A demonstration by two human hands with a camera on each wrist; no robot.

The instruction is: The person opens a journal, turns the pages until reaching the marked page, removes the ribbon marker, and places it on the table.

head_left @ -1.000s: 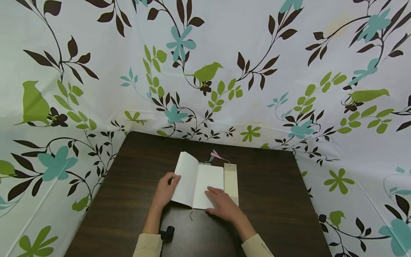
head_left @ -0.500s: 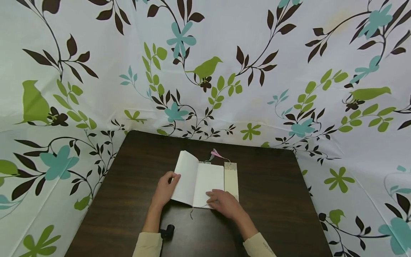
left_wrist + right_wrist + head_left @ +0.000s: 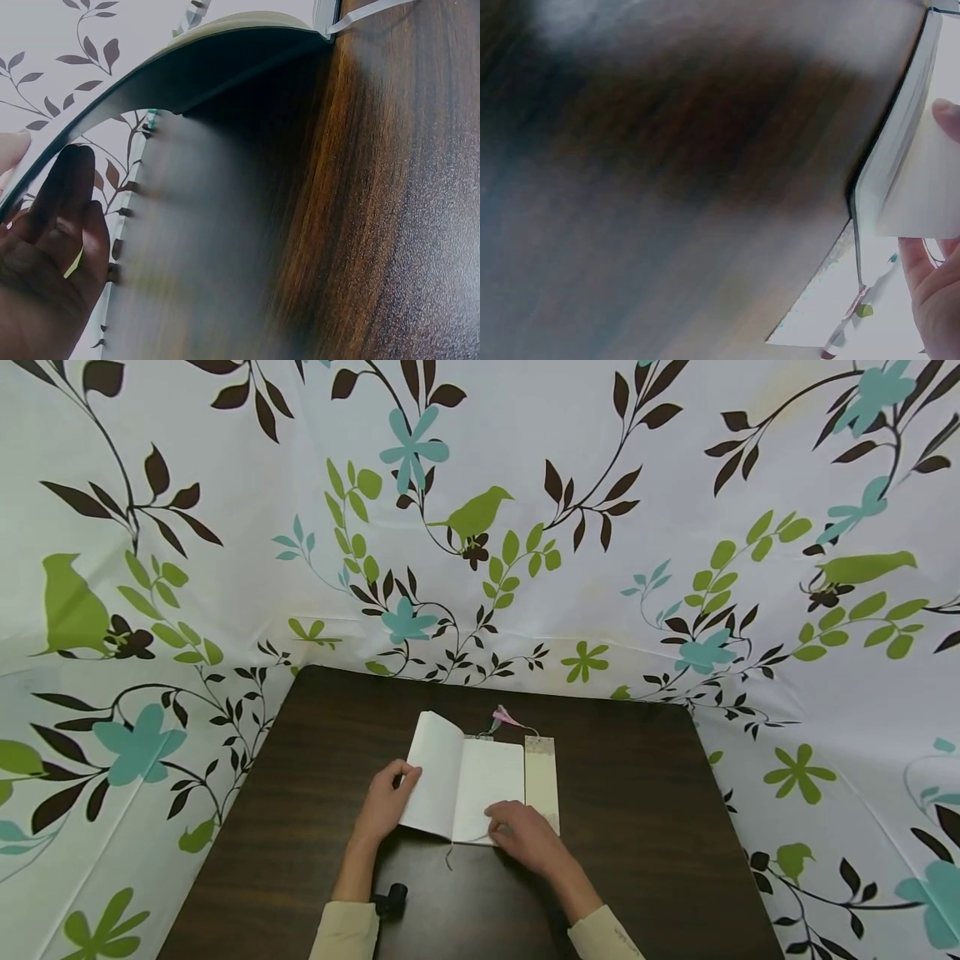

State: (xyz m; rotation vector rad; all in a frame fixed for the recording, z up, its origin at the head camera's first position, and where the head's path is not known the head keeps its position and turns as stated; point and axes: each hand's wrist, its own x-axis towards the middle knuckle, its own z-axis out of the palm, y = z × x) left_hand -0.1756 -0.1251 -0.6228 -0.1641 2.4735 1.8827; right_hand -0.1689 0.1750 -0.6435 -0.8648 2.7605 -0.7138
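An open notebook [image 3: 491,768] with white pages lies on the table before me. Its left side is raised off the tabletop, and my left hand [image 3: 384,806] grips that outer edge. The left wrist view has the fingers [image 3: 71,195] behind the dark cover [image 3: 172,79] and the thumb on the other side. At the lower right of the notebook, my right hand [image 3: 528,839] pinches some lifted pages [image 3: 922,191]; the right wrist view has the thumb [image 3: 946,116] on top and fingers beneath. A thin ribbon [image 3: 448,858] hangs from the bottom of the spine.
Beside the notebook's right edge lies a cream bookmark [image 3: 542,777] with a pink tassel [image 3: 504,717]. A small black device [image 3: 392,902] sits at my left wrist. The dark wood table [image 3: 637,793] ends at a leaf-and-bird patterned cloth [image 3: 585,593].
My right hand's fingers were spread flat on the right page; they have drawn in and now pinch the pages near the lower right corner. The left hand keeps its grip.
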